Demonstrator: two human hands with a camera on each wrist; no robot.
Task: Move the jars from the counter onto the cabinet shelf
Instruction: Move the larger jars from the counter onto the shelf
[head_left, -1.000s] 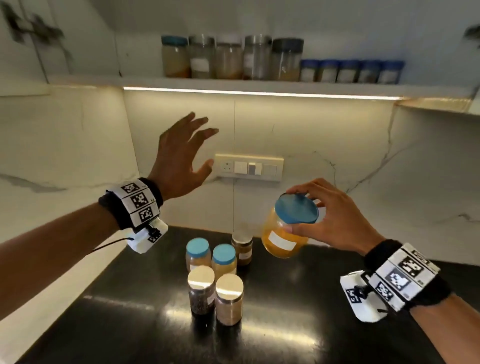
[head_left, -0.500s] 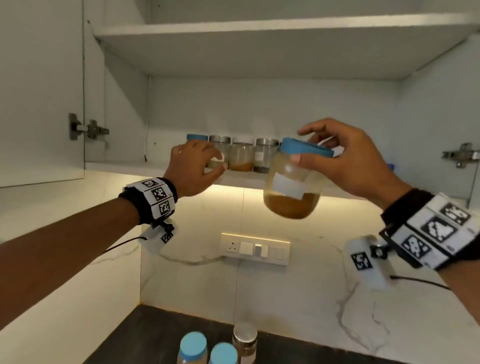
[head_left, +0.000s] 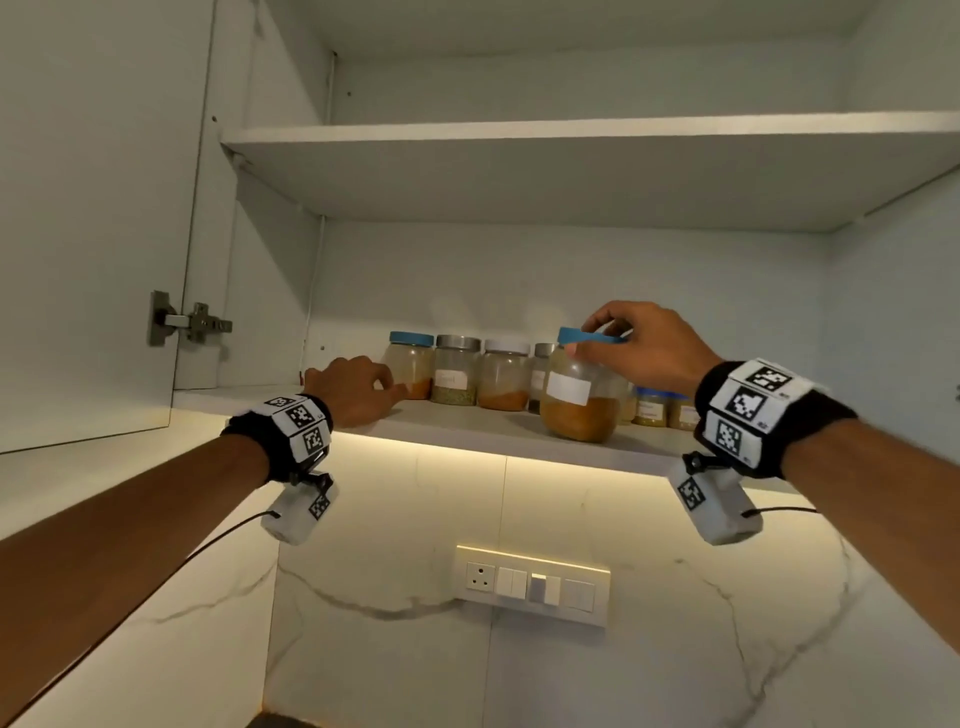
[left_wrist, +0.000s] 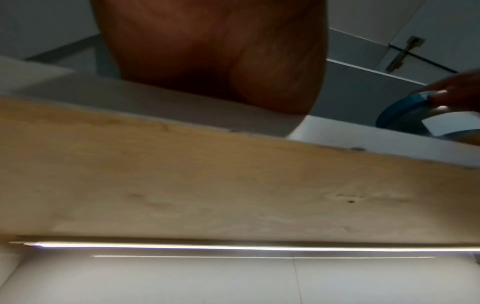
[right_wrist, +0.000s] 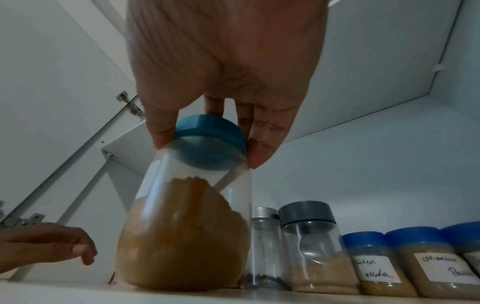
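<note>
A clear jar (head_left: 579, 402) with a blue lid and orange-brown powder stands at the front of the lower cabinet shelf (head_left: 467, 431), its base down on the board. My right hand (head_left: 597, 338) grips it from above by the lid. In the right wrist view the jar (right_wrist: 182, 236) leans slightly, with the right hand (right_wrist: 207, 148) pinching the lid rim between thumb and fingers. My left hand (head_left: 387, 387) rests on the shelf's front edge to the jar's left, fingers loosely curled and holding nothing. The left wrist view shows mostly the shelf underside (left_wrist: 233, 185).
Behind the held jar stand several tall jars (head_left: 456, 371) in a row. Small blue-lidded labelled jars (right_wrist: 374, 263) stand to its right. The open cabinet door's hinge (head_left: 189, 325) is at the left, an upper shelf (head_left: 571, 135) is overhead, and a socket panel (head_left: 532, 584) is on the wall below.
My right hand has lifted the blue-lidded jar from over the counter up onto the shelf. My left hand rose and settled on the shelf edge. My view tilted upward.
</note>
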